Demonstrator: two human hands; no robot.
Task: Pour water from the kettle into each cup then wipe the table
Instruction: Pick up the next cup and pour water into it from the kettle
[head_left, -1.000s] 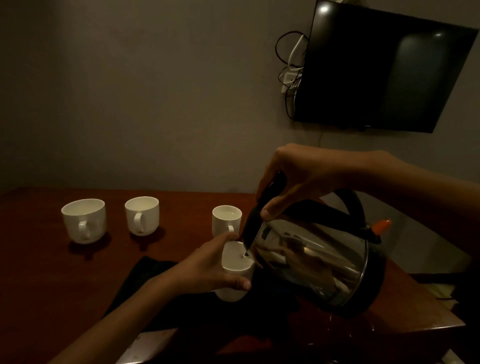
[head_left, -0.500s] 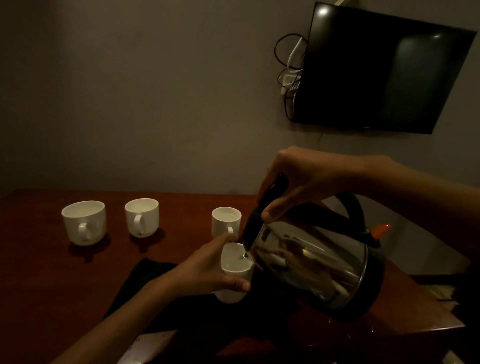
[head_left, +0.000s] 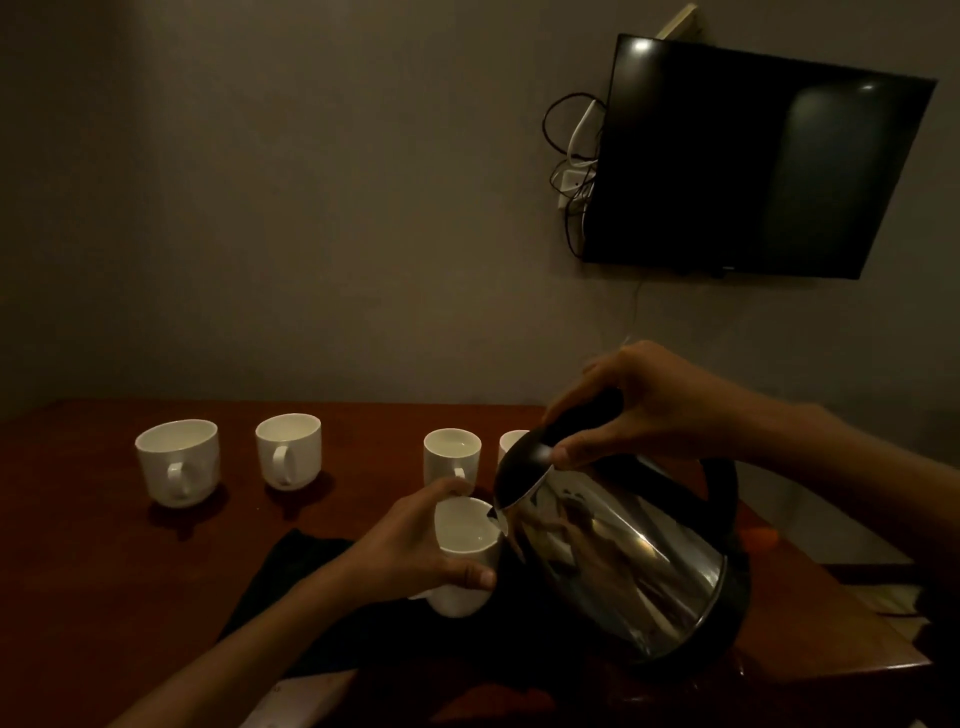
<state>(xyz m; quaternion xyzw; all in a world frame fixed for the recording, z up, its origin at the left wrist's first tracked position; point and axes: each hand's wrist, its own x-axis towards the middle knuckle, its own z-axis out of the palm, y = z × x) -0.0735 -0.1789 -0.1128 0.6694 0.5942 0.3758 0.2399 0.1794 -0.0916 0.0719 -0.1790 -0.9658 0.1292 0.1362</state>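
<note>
Between thumb and curled fingers of the left hand (head_left: 410, 545), gripped round its wall: small white cup (head_left: 464, 532), over a dark cloth (head_left: 291, 582). Under the right hand (head_left: 641, 408), fingers clamped on its black top: steel kettle (head_left: 628, 566), tipped, spout at the cup's rim. Keep spout close, pour thin, level off short of the brim. Beyond the fingertips, on the dark wooden table (head_left: 78, 571): four more cups (head_left: 288, 449), some seemingly filled. Further back: grey wall, dark television (head_left: 753, 166), tangled cables (head_left: 571, 156).

White cups (head_left: 288, 451) at ten o'clock on the reddish-brown surface (head_left: 78, 571), shiny silver kettle (head_left: 618, 566) with black handle, black cloth (head_left: 291, 582).
</note>
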